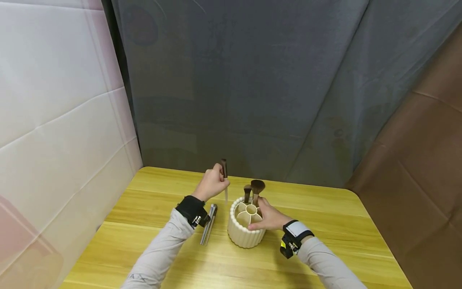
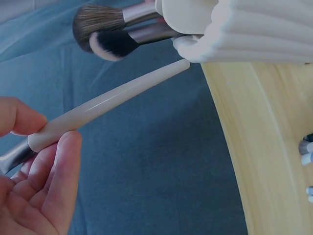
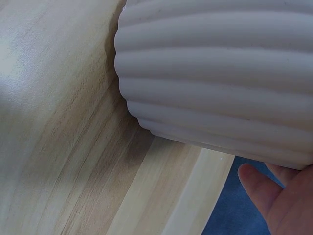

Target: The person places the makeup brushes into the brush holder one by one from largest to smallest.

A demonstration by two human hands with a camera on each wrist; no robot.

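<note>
A cream ribbed round holder (image 1: 246,230) with divided compartments stands on the wooden table (image 1: 325,241). Two makeup brushes (image 1: 254,189) stand in its far compartments, bristles up. My left hand (image 1: 211,184) pinches a third makeup brush (image 1: 224,176) with a white handle, bristles up, its handle tip just above the holder's left rim (image 2: 195,46). The left wrist view shows that handle (image 2: 107,103) between thumb and fingers (image 2: 58,161). My right hand (image 1: 268,216) grips the holder's right side; its fingers (image 3: 274,196) show beside the ribbed wall (image 3: 220,73).
Two silver-handled brushes (image 1: 209,222) lie on the table left of the holder, by my left wrist. A grey cloth backdrop (image 1: 252,80) hangs behind the table, with a white panel on the left and a brown one on the right.
</note>
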